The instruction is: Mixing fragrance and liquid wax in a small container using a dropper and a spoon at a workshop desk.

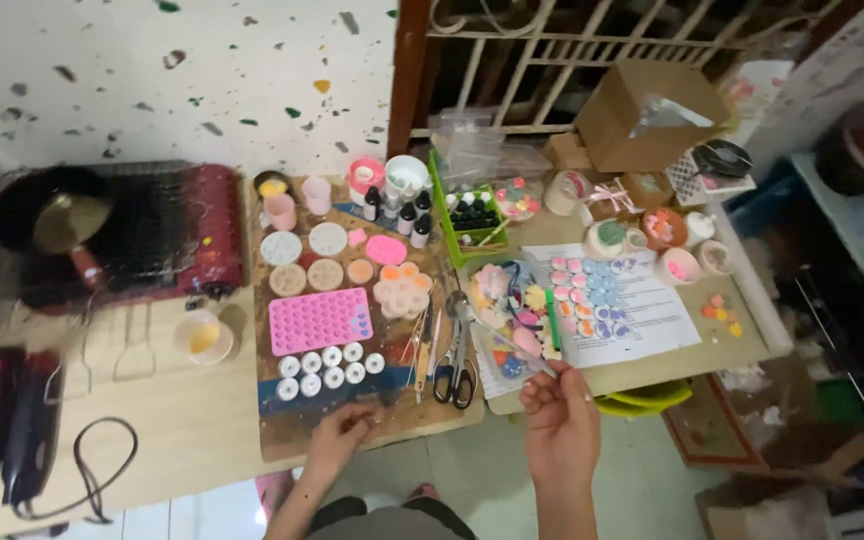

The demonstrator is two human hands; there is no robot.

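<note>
The right hand (559, 420) hangs at the near edge of the low table (202, 420), fingers pinched around the near end of a thin stick-like tool (522, 352). The tool's long axis runs diagonally, from the fingertips at the near right up and away to the far left, and its far tip points towards a cluster of small pastel flower-shaped pieces (510, 305) lying on a clear bag just beyond. What the tool is made of is too fine to tell.

The left hand (342, 428) rests on the near edge of a worn wooden board (352, 400), its fingers curled loosely together; whether anything small sits between them cannot be made out. Just beyond it stand two rows of little white round pots (330, 367), and beyond those lies a pink silicone mould (320, 320) with many small cavities.

Between the two hands, a pair of scissors (455, 355) lies with its handles near and blades pointing far. To the right of the tool, a printed sheet (642, 315) carries rows of small round pink and blue pieces, with a green pen (553, 310) lying along its left edge. At the far left sits a red wire-topped appliance (152, 235), and a small cream bowl (203, 336) stands just near of it.
</note>
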